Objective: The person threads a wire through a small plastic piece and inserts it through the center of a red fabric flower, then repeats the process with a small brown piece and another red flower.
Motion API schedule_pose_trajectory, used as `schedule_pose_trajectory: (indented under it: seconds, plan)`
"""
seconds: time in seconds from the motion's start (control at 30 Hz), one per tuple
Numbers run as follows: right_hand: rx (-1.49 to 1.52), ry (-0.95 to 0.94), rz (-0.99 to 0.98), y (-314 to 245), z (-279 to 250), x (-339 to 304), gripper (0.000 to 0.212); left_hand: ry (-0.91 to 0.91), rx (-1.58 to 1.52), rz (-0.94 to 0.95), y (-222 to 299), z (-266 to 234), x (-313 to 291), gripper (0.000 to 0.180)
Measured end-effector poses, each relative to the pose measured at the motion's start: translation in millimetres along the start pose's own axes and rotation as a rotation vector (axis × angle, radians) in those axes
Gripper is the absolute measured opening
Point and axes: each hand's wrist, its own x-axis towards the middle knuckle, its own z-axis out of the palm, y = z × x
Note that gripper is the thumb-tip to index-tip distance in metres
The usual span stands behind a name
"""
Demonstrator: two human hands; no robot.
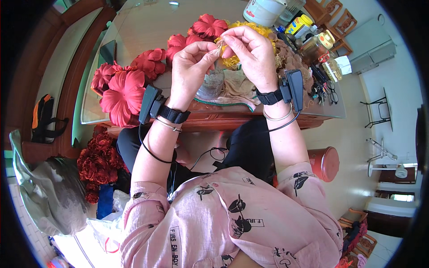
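Note:
Above the table, my left hand (192,64) and my right hand (254,51) meet with thumbs and forefingers pinched together. Between the fingertips is a small bundle of thin, tan strands (219,46), mostly hidden, so I cannot tell its exact kind. Red artificial flowers (123,96) with broad petals curve along the table to the left of and behind my left hand. Yellow frilly artificial flowers (231,61) lie behind and under my hands. Below them rests a crumpled beige cloth glove (239,85) with a green edge, beside a greyish rounded object (211,85).
Brownish dried-looking flowers (292,62) lie right of my right hand. Jars (315,47), a yellow bottle (299,26), a white bucket (264,10) and glasses (332,91) crowd the table's right side. Dark red flowers (100,154) are below left; a red bucket (325,164) stands at right.

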Motion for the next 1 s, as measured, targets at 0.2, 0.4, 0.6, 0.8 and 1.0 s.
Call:
schedule_pose_trajectory:
  seconds: [0.2, 0.4, 0.6, 0.8, 1.0]
  plan:
    - [-0.135, -0.022, -0.052, -1.6, -1.3, 0.0, 0.01, 0.009, 0.004, -0.001, -0.2, 0.3, 0.1, 0.013]
    - [-0.22, -0.036, -0.051, -5.2, 0.1, -3.4, 0.011, 0.02, 0.003, -0.001, 1.1, 1.4, -0.8, 0.013]
    - [-0.096, -0.024, -0.007, -4.3, 1.3, -2.5, 0.013, 0.012, 0.002, 0.0, 2.0, 1.4, -1.1, 0.012]
    - [-0.015, 0.018, 0.051, -4.3, 2.8, -1.6, 0.012, 0.007, -0.003, -0.001, 0.2, 0.6, -0.3, 0.012]
    - [-0.066, 0.012, 0.028, -3.4, 1.7, 0.6, 0.011, 0.008, -0.016, 0.001, -0.8, -0.2, 0.1, 0.013]
